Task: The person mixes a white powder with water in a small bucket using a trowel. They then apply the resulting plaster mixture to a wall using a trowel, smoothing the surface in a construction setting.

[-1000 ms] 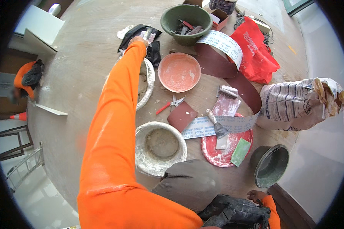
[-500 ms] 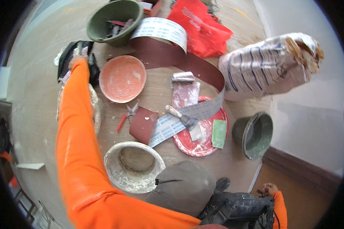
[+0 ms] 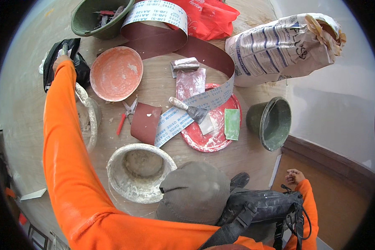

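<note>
At the far left, my left hand [image 3: 61, 62] reaches into a black plastic bag [image 3: 80, 66], its fingers closed round a narrow, greyish handle-like thing whose kind is hidden. Beside that arm stand a plaster-crusted bucket [image 3: 91, 121] and an orange bowl [image 3: 116, 74] with white residue. My right hand [image 3: 295, 177] hangs low on the right, fingers loosely bent and apart, with nothing seen in it. A putty knife [image 3: 191, 110] lies across a strip of sandpaper [image 3: 177, 125], partly over a red lid [image 3: 196, 139] that also bears a green piece [image 3: 232, 124].
A whitened bucket [image 3: 164, 179] stands near me, a dark green bucket [image 3: 268, 125] lies tipped at right. Behind are a paper sack [image 3: 275, 54], a red bag [image 3: 212, 21], and a green tub [image 3: 81, 25] of tools. Red-handled snips [image 3: 121, 123] lie mid-floor. A wall [image 3: 333, 112] bounds the right.
The view has shifted, so the things on the floor sit higher and further left. My left hand stays at the black bag. My right hand shows more clearly, slightly higher.
</note>
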The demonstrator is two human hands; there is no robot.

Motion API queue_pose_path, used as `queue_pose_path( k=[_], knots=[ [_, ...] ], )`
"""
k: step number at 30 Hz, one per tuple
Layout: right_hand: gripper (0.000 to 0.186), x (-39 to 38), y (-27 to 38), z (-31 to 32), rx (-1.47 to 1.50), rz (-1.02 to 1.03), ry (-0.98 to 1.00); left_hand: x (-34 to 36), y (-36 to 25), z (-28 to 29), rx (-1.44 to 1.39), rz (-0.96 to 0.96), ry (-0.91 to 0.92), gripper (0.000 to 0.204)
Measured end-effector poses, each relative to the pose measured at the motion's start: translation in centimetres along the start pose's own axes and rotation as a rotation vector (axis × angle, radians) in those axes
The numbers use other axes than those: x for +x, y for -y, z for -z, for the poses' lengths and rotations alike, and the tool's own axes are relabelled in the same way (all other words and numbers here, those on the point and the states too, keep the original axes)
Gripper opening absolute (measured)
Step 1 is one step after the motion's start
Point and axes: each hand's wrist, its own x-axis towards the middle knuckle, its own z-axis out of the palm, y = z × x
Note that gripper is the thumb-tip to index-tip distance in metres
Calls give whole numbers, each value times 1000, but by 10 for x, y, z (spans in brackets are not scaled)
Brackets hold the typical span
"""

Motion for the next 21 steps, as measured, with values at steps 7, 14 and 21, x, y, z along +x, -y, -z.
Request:
queue_pose_path(
  k=[7, 14, 21],
  knots=[
    [21, -17, 12, -15, -47, 72, 15, -32, 4, 36, -45, 102, -62, 31],
    [29, -8, 75, -48, -307, 349, 141, -35, 105, 92, -482, -16, -370, 30],
    [31, -38, 155, -119, -579, 477, 178, -344, -1, 131, -1481, -494, 224, 26]
  ],
)
